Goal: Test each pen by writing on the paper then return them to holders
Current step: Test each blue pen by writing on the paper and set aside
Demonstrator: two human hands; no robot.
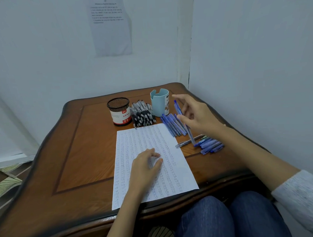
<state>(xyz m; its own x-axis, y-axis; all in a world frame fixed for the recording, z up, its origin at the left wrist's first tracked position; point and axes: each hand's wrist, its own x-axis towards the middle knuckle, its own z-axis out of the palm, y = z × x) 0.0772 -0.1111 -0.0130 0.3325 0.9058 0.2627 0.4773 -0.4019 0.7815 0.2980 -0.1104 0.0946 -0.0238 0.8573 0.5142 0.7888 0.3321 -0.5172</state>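
Observation:
A sheet of paper [150, 180] covered in handwritten rows lies on the wooden table [77, 144]. My left hand [145, 166] rests on its middle with fingers relaxed. My right hand [195, 114] is raised above the table's right side and pinches a blue pen [178, 109] that slants down toward the table. Behind the paper stand a black mesh holder [119, 111] and a light blue holder [159, 102], neither showing any pens. Black pens [143, 115] lie heaped between the holders. Blue pens [172, 125] lie beside the blue holder, and another blue group [209, 145] lies further right.
The table sits in a corner of two pale walls, with a printed notice [111, 24] taped to the back wall. A single clear-barrelled pen [187, 141] lies by the paper's right edge. My knees in jeans [230, 219] are under the front edge.

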